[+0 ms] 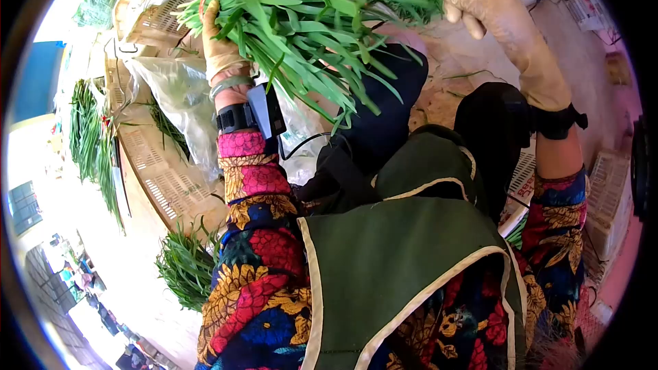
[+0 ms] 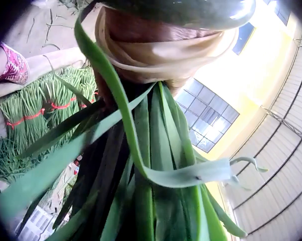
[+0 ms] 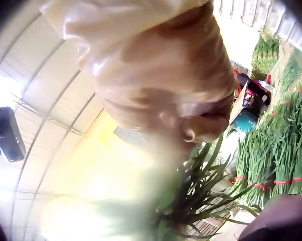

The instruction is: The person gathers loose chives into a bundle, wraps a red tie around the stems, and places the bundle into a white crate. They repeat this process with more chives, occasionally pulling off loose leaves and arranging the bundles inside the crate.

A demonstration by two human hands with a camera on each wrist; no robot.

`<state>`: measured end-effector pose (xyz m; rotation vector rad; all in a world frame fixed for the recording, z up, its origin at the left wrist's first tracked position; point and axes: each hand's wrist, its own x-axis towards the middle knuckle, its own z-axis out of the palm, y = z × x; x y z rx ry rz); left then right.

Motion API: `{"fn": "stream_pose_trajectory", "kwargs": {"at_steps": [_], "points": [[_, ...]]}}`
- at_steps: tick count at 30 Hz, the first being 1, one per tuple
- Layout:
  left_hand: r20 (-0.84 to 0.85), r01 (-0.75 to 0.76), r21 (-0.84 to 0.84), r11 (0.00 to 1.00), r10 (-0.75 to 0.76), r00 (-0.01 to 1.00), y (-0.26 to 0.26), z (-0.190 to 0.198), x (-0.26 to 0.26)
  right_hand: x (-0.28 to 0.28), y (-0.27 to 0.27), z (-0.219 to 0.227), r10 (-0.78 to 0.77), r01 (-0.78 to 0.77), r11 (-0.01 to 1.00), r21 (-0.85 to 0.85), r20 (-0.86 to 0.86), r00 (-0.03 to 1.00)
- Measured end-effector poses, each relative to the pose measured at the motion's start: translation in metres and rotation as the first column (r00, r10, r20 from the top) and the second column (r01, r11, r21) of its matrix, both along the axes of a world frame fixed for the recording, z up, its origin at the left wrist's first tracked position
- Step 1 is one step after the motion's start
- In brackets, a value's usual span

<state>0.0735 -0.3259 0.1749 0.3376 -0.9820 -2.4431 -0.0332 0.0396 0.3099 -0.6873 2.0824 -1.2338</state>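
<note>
Left grip (image 1: 223, 44) is curled round the leafy bundle (image 1: 295, 17).

Txt/nos.: none legible | red chars (image 1: 526, 189) on wht surface (image 1: 515, 210): unreadable

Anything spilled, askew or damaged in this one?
Nothing looks clearly damaged. A few stray leaf scraps lie on the ground beyond the knees, apart from the bunch in the left hand. One long leaf also bends askew across the bunch's straighter ones.
</note>
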Motion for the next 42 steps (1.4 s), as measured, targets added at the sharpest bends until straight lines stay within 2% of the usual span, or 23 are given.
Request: {"fn": "stream_pose_trajectory", "kwargs": {"at_steps": [5, 9, 12, 13, 15, 16, 17, 19, 21, 22, 23, 24, 26, 27, 29, 31, 34, 36, 37, 39, 40, 41, 42], "points": [[0.025, -0.149, -0.093, 0.984, 0.152, 0.988, -0.009, 0.000, 0.007, 0.012, 0.025, -0.036, 0.000, -0.001, 1.000, -0.025, -0.064, 0.998], [-0.005, -0.145, 0.024, 0.989, 0.145, 0.989, -0.026, -0.007, -0.006, 0.025, 0.038, -0.054, -0.119, 0.111, 0.993, -0.047, -0.244, 0.962], [-0.143, -0.293, -0.070, 0.953, 0.281, 0.949, -0.023, 0.004, -0.017, 0.031, 0.040, -0.044, -0.180, 0.179, 0.984, -0.019, -0.118, 0.977], [-0.204, -0.389, -0.211, 0.897, 0.349, 0.915, -0.019, 0.011, -0.019, 0.032, 0.038, -0.042, -0.159, 0.158, 0.984, -0.087, -0.005, 0.987], [-0.156, -0.478, -0.254, 0.841, 0.453, 0.878, 0.022, 0.055, -0.015, 0.029, 0.033, -0.032, -0.088, 0.132, 0.965, -0.228, 0.195, 0.977], [-0.241, -0.462, -0.380, 0.801, 0.396, 0.886, 0.026, 0.061, -0.020, 0.018, 0.028, -0.037, 0.016, 0.099, 0.954, -0.283, 0.376, 0.926], [-0.363, -0.531, -0.516, 0.672, 0.389, 0.846, 0.043, 0.077, -0.022, 0.012, 0.020, -0.041, 0.107, 0.076, 0.928, -0.364, 0.458, 0.883], [-0.374, -0.355, -0.628, 0.692, 0.132, 0.918, 0.063, 0.088, -0.023, 0.006, 0.002, -0.050, 0.296, 0.057, 0.858, -0.510, 0.582, 0.757], [-0.369, -0.342, -0.826, 0.449, 0.030, 0.929, 0.082, 0.092, -0.026, 0.001, -0.013, -0.053, 0.467, 0.074, 0.780, -0.622, 0.657, 0.592], [-0.454, -0.400, -0.831, 0.386, -0.056, 0.889, 0.097, 0.094, -0.025, -0.004, -0.014, -0.058, 0.543, 0.098, 0.741, -0.664, 0.679, 0.495], [-0.464, -0.438, -0.882, 0.174, -0.161, 0.871, 0.100, 0.100, -0.021, -0.008, -0.012, -0.067, 0.601, 0.103, 0.717, -0.689, 0.686, 0.410], [-0.460, -0.465, -0.884, 0.046, -0.267, 0.847, 0.110, 0.104, -0.022, -0.012, -0.010, -0.075, 0.651, 0.107, 0.696, -0.709, 0.688, 0.321], [-0.363, -0.455, -0.869, -0.193, -0.375, 0.853, 0.132, 0.106, -0.016, 0.001, -0.003, -0.083, 0.789, 0.082, 0.549, -0.832, 0.549, 0.276], [-0.291, -0.412, -0.858, -0.307, -0.370, 0.882, 0.142, 0.105, -0.006, 0.015, 0.005, -0.083, 0.736, 0.147, 0.604, -0.784, 0.619, 0.276], [-0.361, -0.510, -0.694, -0.508, -0.367, 0.857, 0.158, 0.090, 0.000, 0.056, 0.028, -0.077, 0.417, 0.331, 0.780, -0.531, 0.835, 0.358], [-0.304, -0.514, -0.677, -0.527, -0.435, 0.848, 0.170, 0.088, 0.010, 0.087, 0.034, -0.066, 0.063, 0.501, 0.819, -0.279, 0.913, 0.404], [-0.293, -0.426, -0.547, -0.721, -0.312, 0.904, 0.156, 0.078, 0.002, 0.075, 0.050, -0.125, 0.237, 0.411, 0.715, -0.566, 0.749, 0.619], [-0.254, -0.316, -0.681, -0.661, -0.191, 0.948, 0.135, 0.088, 0.006, 0.082, 0.056, -0.112, 0.081, 0.511, 0.730, -0.454, 0.799, 0.595], [-0.198, -0.237, -0.820, -0.520, -0.130, 0.972, 0.122, 0.103, 0.013, 0.080, 0.057, -0.100, 0.105, 0.479, 0.751, -0.455, 0.798, 0.594], [-0.344, -0.286, -0.877, -0.386, 0.090, 0.935, 0.095, 0.087, 0.025, 0.077, 0.055, -0.081, 0.067, 0.476, 0.781, -0.404, 0.813, 0.579], [-0.046, -0.044, -0.999, -0.014, 0.227, 0.973, 0.092, 0.072, 0.043, 0.079, 0.054, -0.078, 0.006, 0.509, 0.787, -0.349, 0.829, 0.559], [0.279, 0.179, -0.910, 0.373, 0.235, 0.931, 0.092, 0.062, 0.061, 0.080, 0.053, -0.077, -0.027, 0.533, 0.769, -0.352, 0.816, 0.578], [0.404, 0.474, -0.649, 0.595, -0.258, 0.878, 0.094, 0.061, 0.068, 0.079, 0.051, -0.076, -0.057, 0.553, 0.753, -0.357, 0.802, 0.595]]}}
